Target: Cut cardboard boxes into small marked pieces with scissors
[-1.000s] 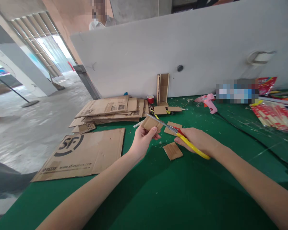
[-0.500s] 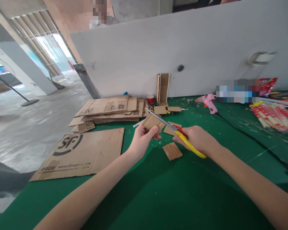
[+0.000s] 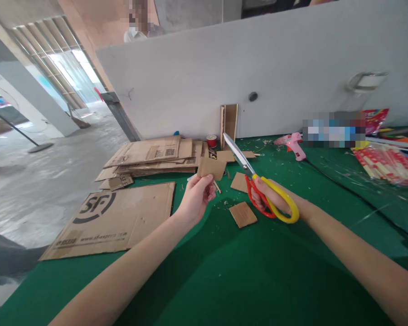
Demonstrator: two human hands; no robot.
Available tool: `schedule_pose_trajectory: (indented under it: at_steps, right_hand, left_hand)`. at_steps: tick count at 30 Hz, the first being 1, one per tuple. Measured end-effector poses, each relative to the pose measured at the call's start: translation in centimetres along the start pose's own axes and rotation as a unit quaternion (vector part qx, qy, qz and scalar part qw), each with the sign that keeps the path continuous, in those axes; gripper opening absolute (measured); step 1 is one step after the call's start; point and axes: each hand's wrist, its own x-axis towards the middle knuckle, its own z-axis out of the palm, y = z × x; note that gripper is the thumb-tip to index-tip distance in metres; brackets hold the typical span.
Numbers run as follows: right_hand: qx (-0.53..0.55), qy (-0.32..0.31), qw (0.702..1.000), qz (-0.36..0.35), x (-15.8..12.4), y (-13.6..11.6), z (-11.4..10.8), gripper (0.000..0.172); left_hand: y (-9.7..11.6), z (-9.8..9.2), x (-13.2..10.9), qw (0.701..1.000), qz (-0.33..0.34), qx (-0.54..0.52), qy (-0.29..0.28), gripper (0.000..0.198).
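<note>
My left hand [image 3: 196,197] pinches a small brown cardboard piece [image 3: 211,167] and holds it up above the green table [image 3: 245,280]. To its right, my right hand [image 3: 270,199] grips scissors [image 3: 258,185] with one red and one yellow handle loop, blades pointing up and away, clear of the piece. Two cut cardboard squares lie on the felt, one [image 3: 243,214] just below the scissors and another [image 3: 240,182] behind them.
A large printed cardboard sheet [image 3: 115,219] lies at the left, a stack of flattened boxes [image 3: 153,156] behind it. By the grey partition stand an upright cardboard channel [image 3: 229,124], a red spool [image 3: 211,141] and a pink glue gun [image 3: 294,144]. Packets of sticks [image 3: 391,165] lie far right. A person stands beyond the partition.
The scissors have come off the cardboard piece and swung upright, handles now facing me. My left hand has lifted the piece slightly and shifted left.
</note>
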Motion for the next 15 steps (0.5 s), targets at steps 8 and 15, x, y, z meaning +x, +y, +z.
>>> schedule_pose_trajectory:
  at_steps: [8, 15]
  right_hand:
    - [0.163, -0.020, 0.986, -0.006, 0.4, 0.6, -0.3, 0.072]
    - [0.097, -0.006, 0.995, -0.032, -0.2, -0.2, -0.5, 0.067]
  left_hand:
    - [0.4, 0.7, -0.7, 0.998, -0.037, 0.053, -0.022, 0.032]
    - [0.1, 0.3, -0.3, 0.999, -0.024, 0.033, -0.006, 0.020]
